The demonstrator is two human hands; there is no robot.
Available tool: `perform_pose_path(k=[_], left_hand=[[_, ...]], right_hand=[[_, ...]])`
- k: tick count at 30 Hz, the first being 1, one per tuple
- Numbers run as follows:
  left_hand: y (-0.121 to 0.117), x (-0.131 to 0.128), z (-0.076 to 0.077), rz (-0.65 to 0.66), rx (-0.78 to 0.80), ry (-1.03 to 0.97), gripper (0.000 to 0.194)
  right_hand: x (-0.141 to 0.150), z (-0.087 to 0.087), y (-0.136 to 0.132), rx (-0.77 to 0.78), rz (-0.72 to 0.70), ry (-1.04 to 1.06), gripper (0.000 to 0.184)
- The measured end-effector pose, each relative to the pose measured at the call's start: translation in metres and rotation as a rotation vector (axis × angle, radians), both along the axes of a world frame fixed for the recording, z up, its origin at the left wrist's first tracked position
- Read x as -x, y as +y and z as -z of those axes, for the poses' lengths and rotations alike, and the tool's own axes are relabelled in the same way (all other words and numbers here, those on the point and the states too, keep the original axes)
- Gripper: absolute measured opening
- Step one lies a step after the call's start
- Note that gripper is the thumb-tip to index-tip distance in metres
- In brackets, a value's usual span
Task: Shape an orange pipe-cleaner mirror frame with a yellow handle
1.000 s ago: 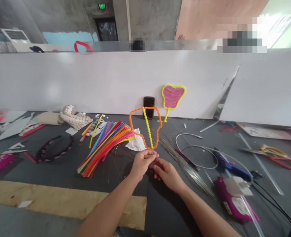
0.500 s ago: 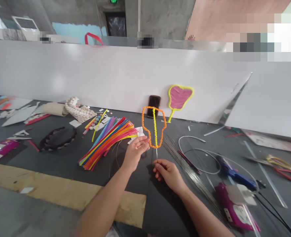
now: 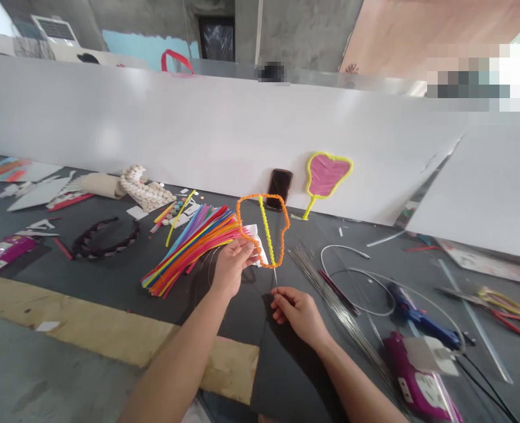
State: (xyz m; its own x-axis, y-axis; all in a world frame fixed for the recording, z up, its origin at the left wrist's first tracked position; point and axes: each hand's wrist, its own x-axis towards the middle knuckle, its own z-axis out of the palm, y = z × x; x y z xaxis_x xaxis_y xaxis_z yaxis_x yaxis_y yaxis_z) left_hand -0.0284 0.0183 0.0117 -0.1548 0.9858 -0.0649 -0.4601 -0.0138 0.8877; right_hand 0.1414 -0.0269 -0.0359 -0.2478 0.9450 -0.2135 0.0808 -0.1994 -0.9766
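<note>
My right hand point(image 3: 295, 311) is closed in a pinch on the thin metal stem of a pipe-cleaner frame point(image 3: 287, 222), which stands upright above it. The frame is a wavy orange outline with a yellow twisted strip down its middle. At its lower left edge, my left hand point(image 3: 233, 267) has its thumb and fingertips brought together on the orange outline. Just beyond lies a white scrap of paper point(image 3: 263, 256), partly hidden behind the frame. A bundle of coloured pipe cleaners point(image 3: 189, 249) rests left of my left hand.
A phone point(image 3: 279, 183) and a pink fan-like shape with yellow edging point(image 3: 329, 175) lean on the white partition point(image 3: 207, 123). Metal wires point(image 3: 330, 299), a blue glue gun point(image 3: 425, 314), scissors point(image 3: 502, 302) and a magenta power strip point(image 3: 418, 376) lie rightward. A braided headband point(image 3: 105, 244) lies leftward.
My left hand has left the stem near my right hand and moved up and left to the outline's edge. The frame has turned on its stem. The camera view has shifted slightly.
</note>
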Motion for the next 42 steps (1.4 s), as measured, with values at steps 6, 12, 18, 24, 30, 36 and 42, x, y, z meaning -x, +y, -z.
perform_pose_path(k=[6,12,18,24,30,36,42], left_hand=[[0.0,0.001,-0.003,0.014,0.014,-0.034,0.035],[-0.002,-0.003,0.0,0.113,0.045,-0.067,0.031],[-0.008,-0.018,0.008,0.226,0.109,-0.027,0.029],[-0.009,-0.022,0.007,0.256,0.071,-0.003,0.032],[-0.007,-0.021,0.008,0.248,0.122,0.086,0.035],[-0.007,-0.021,0.006,0.244,0.182,0.195,0.039],[-0.007,-0.02,0.007,0.225,0.174,0.241,0.039]], right_hand=[[0.0,0.001,-0.004,-0.076,-0.072,-0.125,0.027],[-0.005,-0.01,0.0,-0.05,-0.107,-0.006,0.037],[-0.007,-0.011,0.005,0.103,-0.038,0.435,0.032],[-0.005,-0.009,0.004,0.12,0.02,0.456,0.029],[-0.003,-0.01,0.003,-0.024,0.079,0.186,0.036],[-0.001,-0.013,0.001,-0.035,0.079,0.148,0.037],[-0.002,-0.012,0.001,-0.034,0.054,0.159,0.035]])
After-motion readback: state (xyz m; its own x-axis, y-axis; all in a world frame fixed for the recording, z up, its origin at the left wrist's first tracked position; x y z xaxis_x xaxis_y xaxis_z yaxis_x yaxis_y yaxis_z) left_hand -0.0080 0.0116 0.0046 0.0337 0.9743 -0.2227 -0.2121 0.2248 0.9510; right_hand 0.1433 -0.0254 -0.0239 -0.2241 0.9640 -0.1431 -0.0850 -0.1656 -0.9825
